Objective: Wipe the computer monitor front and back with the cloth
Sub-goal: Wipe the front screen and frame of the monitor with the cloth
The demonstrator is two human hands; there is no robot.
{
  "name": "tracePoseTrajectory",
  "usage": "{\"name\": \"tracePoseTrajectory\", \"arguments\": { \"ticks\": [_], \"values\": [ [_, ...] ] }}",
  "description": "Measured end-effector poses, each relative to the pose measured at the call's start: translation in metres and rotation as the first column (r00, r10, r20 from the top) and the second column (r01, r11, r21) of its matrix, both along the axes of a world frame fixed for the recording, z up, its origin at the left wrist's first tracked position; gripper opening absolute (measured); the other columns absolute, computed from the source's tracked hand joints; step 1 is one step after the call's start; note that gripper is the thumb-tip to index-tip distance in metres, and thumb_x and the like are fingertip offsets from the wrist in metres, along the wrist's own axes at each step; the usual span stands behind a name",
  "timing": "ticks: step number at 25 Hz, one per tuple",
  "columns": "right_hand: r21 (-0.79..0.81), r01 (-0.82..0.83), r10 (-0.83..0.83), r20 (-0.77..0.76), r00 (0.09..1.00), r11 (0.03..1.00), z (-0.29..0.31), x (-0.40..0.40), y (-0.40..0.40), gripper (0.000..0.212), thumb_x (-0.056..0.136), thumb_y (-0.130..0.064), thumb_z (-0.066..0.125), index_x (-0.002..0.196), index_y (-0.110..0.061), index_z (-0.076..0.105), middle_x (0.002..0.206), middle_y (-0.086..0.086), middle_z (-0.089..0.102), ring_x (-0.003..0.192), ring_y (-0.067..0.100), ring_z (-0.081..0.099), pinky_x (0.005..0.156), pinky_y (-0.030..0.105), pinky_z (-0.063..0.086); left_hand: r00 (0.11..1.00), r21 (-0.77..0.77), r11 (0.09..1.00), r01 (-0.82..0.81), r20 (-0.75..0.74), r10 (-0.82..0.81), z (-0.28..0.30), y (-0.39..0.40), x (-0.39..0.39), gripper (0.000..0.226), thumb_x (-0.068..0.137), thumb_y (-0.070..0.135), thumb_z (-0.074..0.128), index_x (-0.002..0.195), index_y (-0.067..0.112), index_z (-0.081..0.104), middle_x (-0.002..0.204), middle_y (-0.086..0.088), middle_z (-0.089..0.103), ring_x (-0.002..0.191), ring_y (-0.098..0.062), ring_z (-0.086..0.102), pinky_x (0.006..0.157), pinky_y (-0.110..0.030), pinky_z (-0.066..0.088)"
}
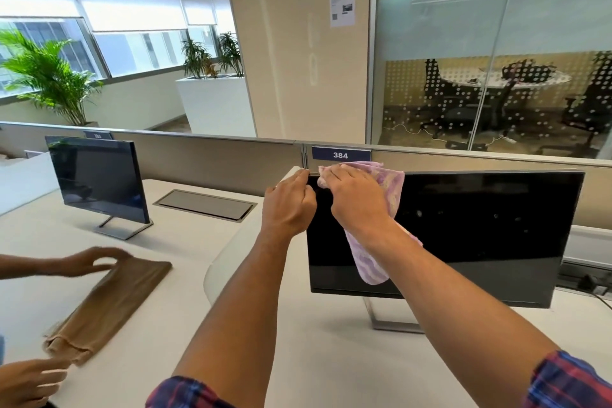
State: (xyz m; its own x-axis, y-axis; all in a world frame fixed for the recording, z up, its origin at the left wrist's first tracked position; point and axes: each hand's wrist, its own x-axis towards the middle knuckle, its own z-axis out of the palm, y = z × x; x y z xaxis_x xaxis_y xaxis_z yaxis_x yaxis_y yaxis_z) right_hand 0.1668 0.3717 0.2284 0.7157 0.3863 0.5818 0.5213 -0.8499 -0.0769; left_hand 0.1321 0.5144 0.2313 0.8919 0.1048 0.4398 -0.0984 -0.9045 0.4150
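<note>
A black computer monitor (480, 228) stands on a silver stand on the white desk, its dark screen facing me. My right hand (356, 199) presses a pink and lilac cloth (392, 185) flat against the screen near the top left corner; the cloth hangs down below my wrist. My left hand (288, 205) grips the monitor's top left edge, fingers curled round the corner. The monitor's back is hidden.
A second monitor (99, 180) stands at the left on the neighbouring desk. Another person's hands (89, 262) handle a tan folded garment (109, 305) there. A grey cable hatch (205, 204) sits in the desk. A partition with a label "384" (341, 155) runs behind the monitor.
</note>
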Motion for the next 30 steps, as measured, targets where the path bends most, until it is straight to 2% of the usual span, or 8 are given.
{"name": "tracePoseTrajectory", "arguments": {
  "ticks": [3,6,13,17,20,24,28,30],
  "values": [
    [-0.095,-0.054,0.051,-0.034,0.998,0.994,0.007,0.000,-0.003,0.048,0.101,-0.018,0.047,0.149,-0.021,0.046,0.149,-0.003,0.052,0.140,0.016,0.044,0.118,0.032,0.034,0.999,0.111,0.993,-0.027,0.026,0.024,-0.006,-0.002,0.001,0.038,0.096,0.023,0.036,0.128,0.016,0.055,0.134,-0.005,0.058,0.117,-0.022,0.057,0.098,-0.039,0.036],
    [-0.100,0.096,-0.097,0.002,0.995,0.990,0.012,0.001,-0.022,0.047,0.100,-0.018,0.049,0.147,-0.019,0.047,0.140,0.000,0.060,0.130,0.019,0.055,0.108,0.034,0.045,0.997,0.168,0.984,-0.065,0.050,0.057,-0.006,-0.005,0.004,0.038,0.095,0.022,0.040,0.128,0.012,0.055,0.137,-0.006,0.057,0.121,-0.020,0.055,0.099,-0.037,0.033],
    [-0.107,0.057,-0.063,-0.060,0.996,0.993,0.019,0.004,-0.050,0.050,0.098,-0.014,0.052,0.147,-0.024,0.047,0.142,-0.007,0.057,0.131,0.015,0.052,0.106,0.031,0.042,0.996,0.357,0.932,-0.059,0.085,0.031,0.004,-0.039,0.016,0.065,0.090,0.033,0.029,0.151,0.010,0.040,0.158,-0.006,0.037,0.149,-0.017,0.027,0.121,-0.037,0.019],
    [-0.155,0.115,-0.126,-0.064,0.990,0.981,0.023,0.001,-0.065,0.042,0.098,-0.016,0.050,0.140,-0.021,0.054,0.137,-0.003,0.060,0.126,0.019,0.055,0.105,0.034,0.044,0.997,0.335,0.940,0.068,-0.002,-0.072,0.005,-0.076,0.021,0.067,0.090,0.034,0.023,0.151,0.012,0.040,0.157,-0.006,0.039,0.147,-0.016,0.031,0.123,-0.032,0.013],
    [-0.059,0.253,-0.257,-0.075,0.963,0.966,0.024,-0.001,-0.093,0.032,0.097,-0.015,0.051,0.126,-0.023,0.062,0.126,-0.003,0.066,0.117,0.020,0.060,0.093,0.034,0.046,0.996,0.299,0.950,0.088,-0.021,-0.086,0.002,-0.081,0.017,0.066,0.089,0.031,0.027,0.149,0.009,0.043,0.154,-0.008,0.043,0.145,-0.020,0.036,0.122,-0.035,0.020],
    [-0.049,0.170,-0.172,-0.040,0.984,0.984,0.021,-0.012,-0.105,0.046,0.099,-0.013,0.052,0.143,-0.024,0.053,0.137,-0.005,0.062,0.126,0.017,0.056,0.101,0.034,0.046,0.997,0.274,0.959,0.071,0.010,-0.076,0.011,-0.083,0.014,0.047,0.094,0.026,0.039,0.133,0.007,0.058,0.137,-0.010,0.060,0.126,-0.025,0.054,0.109,-0.036,0.037],
    [-0.024,0.290,-0.291,-0.058,0.955,0.957,0.021,0.003,-0.150,0.034,0.098,-0.016,0.051,0.127,-0.029,0.062,0.117,-0.010,0.067,0.109,0.015,0.062,0.075,0.030,0.040,0.996,0.296,0.951,0.088,-0.012,-0.088,0.014,-0.088,0.015,0.043,0.093,0.026,0.040,0.125,0.005,0.059,0.127,-0.012,0.063,0.117,-0.026,0.057,0.103,-0.037,0.041],
    [-0.005,0.250,-0.248,-0.141,0.958,0.968,0.018,0.006,-0.162,0.039,0.096,-0.011,0.052,0.132,-0.025,0.060,0.122,-0.005,0.066,0.116,0.018,0.060,0.088,0.033,0.046,0.997,0.311,0.948,0.075,-0.022,-0.071,0.015,-0.089,0.017,0.038,0.092,0.027,0.040,0.116,0.005,0.061,0.118,-0.011,0.065,0.108,-0.026,0.059,0.097,-0.037,0.043]
  ]
}}
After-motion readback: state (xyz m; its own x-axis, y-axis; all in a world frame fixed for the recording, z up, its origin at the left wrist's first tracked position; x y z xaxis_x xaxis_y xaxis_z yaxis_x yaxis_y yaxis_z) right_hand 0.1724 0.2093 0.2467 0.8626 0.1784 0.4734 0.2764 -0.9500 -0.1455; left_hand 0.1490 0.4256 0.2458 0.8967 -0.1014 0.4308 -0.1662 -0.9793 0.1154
